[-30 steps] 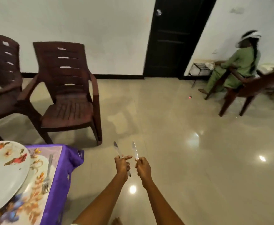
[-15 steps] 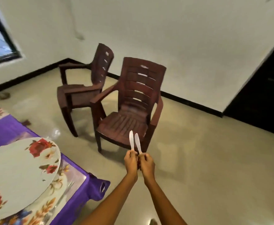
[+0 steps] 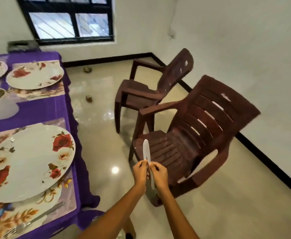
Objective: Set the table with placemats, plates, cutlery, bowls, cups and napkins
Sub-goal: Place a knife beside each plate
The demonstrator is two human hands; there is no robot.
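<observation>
Together, left hand (image 3: 140, 171) and right hand (image 3: 160, 174) fingers pinched around two flat, pale, round-tipped knives (image 3: 146, 150).

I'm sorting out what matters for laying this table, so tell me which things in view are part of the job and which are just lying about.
Part of the job:
- two knives, held by the left hand and right hand
- near plate on its placemat
- fork
- far plate
- purple tablecloth

Just lying about:
- near chair
- far chair
- window
- two small objects on the floor
</observation>
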